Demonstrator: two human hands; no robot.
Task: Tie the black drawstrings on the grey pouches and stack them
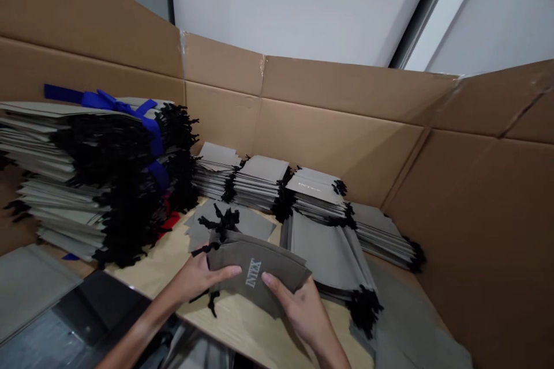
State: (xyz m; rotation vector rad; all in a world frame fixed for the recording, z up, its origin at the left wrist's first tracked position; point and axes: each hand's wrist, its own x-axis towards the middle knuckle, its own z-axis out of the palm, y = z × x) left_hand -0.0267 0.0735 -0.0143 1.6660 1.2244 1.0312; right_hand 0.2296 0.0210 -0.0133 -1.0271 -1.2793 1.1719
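Note:
Several grey pouches (259,259) with black knotted cords and white lettering are held together above the wooden board, slightly fanned. My left hand (205,274) grips their left end, thumb on the front face and cords hanging around the fingers. On the right end my right hand (300,305) is closed, its thumb beside the lettering. The fingers behind the pouches are hidden. Just right of them lies a thick stack of grey pouches (324,248), its black cords toward the lower right. Flat grey pouches (255,222) lie behind the held ones.
Tall piles tied with blue ribbon (151,132) stand at the left. Smaller pouch stacks (262,170) line the back beside a cardboard wall (324,109). More grey pouches (411,317) lie at the lower right. The wooden board (234,328) has its front edge below my hands.

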